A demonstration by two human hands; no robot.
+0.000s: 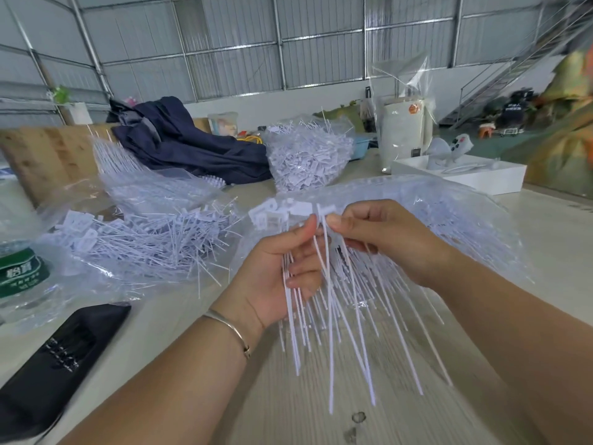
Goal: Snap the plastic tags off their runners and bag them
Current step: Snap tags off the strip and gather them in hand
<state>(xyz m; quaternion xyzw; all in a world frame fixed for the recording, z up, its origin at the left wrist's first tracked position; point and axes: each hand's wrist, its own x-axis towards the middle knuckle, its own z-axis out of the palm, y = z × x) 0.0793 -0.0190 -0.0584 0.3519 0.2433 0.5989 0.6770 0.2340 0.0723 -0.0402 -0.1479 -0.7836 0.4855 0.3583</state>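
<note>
Plastic tags (pixel 321 300) are held as a loose bundle above the desk (pixel 288 396), between both hands, in the head view. The left hand (pixel 276 271) has its fingers curled round the thin white stems of the bundle, with the flat tag heads (pixel 276 213) standing out above it. The right hand (pixel 382 239) pinches one or two stems near the top, thumb against fingers. Just behind the hands lies an open clear bag (pixel 449 220) with more tags inside. On the left, another clear bag (pixel 144 226) holds a heap of loose tags, and a third full bag (pixel 308 155) stands further back.

I think the risk here is in the loose grip: the long stems fan out downward, so a sharp snapping pull could draw several from the bundle and scatter them on the desk. A twist could also break a stem instead of its joint.
</note>
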